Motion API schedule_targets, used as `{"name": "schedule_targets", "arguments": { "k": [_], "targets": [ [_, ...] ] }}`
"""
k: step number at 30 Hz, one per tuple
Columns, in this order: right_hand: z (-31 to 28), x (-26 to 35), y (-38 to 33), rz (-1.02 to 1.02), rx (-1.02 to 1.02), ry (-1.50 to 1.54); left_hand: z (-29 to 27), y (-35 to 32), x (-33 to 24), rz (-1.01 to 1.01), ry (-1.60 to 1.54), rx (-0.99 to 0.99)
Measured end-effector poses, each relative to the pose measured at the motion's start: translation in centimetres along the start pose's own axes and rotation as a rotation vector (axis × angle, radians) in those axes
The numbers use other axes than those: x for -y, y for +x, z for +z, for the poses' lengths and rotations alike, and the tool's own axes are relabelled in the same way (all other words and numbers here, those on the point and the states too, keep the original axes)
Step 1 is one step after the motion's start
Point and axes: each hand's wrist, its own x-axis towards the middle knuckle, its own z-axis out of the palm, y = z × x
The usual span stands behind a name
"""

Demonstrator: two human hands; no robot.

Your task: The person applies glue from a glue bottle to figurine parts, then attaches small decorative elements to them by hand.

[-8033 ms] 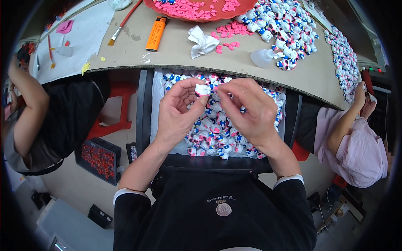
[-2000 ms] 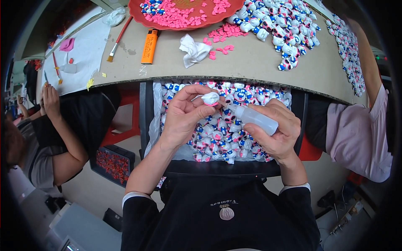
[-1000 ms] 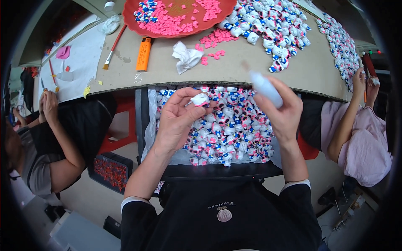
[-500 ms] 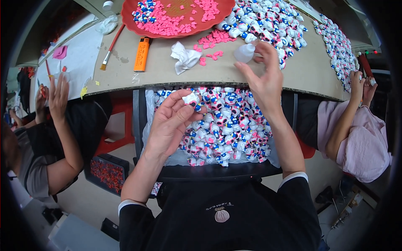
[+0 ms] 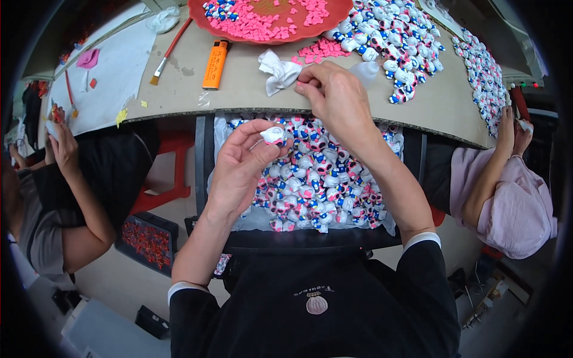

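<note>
Tan board forms the curved worktable (image 5: 250, 89), strewn with an orange lighter (image 5: 215, 64), a paintbrush (image 5: 171, 51), a crumpled white tissue (image 5: 279, 71), a red tray (image 5: 268, 33) of pink pieces, and heaps of small white figurines (image 5: 400, 42). Below its edge, a lap tray (image 5: 316, 179) brims with more figurines. The left hand (image 5: 242, 170) pinches one small white figurine (image 5: 274, 135) between thumb and fingertips above that tray. The right hand (image 5: 337, 98) reaches onto the table, fingertips pressed together beside the tissue. Co-workers sit on either side.
</note>
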Motion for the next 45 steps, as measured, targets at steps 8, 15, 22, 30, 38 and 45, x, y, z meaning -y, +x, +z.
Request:
{"name": "schedule_targets", "arguments": {
  "k": [8, 15, 22, 30, 38, 45],
  "targets": [
    [-1.5, 1.4, -2.3, -0.012, 0.060, 0.294, -0.7, 1.0, 1.0, 0.137, 0.193, -0.082],
    [-2.0, 1.8, -4.1, 0.144, 0.238, 0.706, 0.4, 0.8, 1.3, 0.155, 0.304, -0.041],
    [-2.3, 1.3, -4.7, 0.286, 0.381, 0.707, 0.5, 0.4, 1.5, 0.158, 0.394, -0.011],
    [-2.7, 2.1, -6.0, 0.141, 0.223, 0.494, 0.6, 0.1, 1.9, 0.249, 0.436, 0.001],
    [-1.4, 1.2, -6.8, -0.178, 0.005, 0.355, 0.8, 0.3, 1.8, 0.208, 0.373, -0.005],
    [-3.8, 1.9, -7.7, -0.334, -0.118, 0.288, 3.4, -0.8, 1.0, 0.282, 0.479, 0.047]
  ]
}}
